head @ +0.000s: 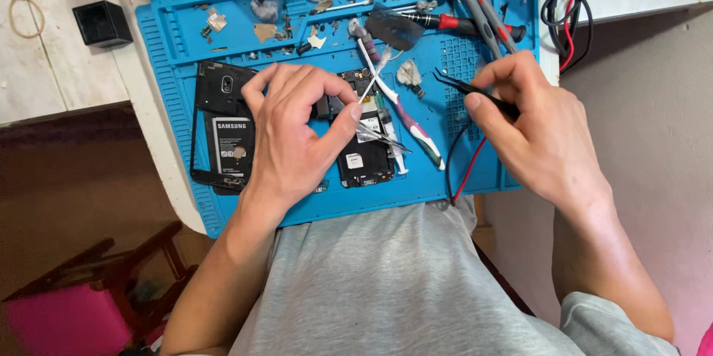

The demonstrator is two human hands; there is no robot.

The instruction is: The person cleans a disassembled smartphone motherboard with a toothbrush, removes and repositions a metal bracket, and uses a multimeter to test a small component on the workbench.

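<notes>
The opened black phone body point(365, 155) lies on the blue silicone work mat point(475, 178), just under your left hand point(293, 129), whose fingers pinch silver tweezers point(382, 137) over it. Your right hand point(538, 129) grips black tweezers point(471, 90) beside it. A toothbrush point(405, 115) crosses between; a black rear frame with battery point(226, 129) sits left.

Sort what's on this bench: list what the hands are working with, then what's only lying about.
In use:
left hand pinching metal tweezers
opened phone
right hand holding black tweezers

Lying about:
toothbrush
phone back frame with battery
black cube
rubber band
multimeter probes
blue mat
</notes>
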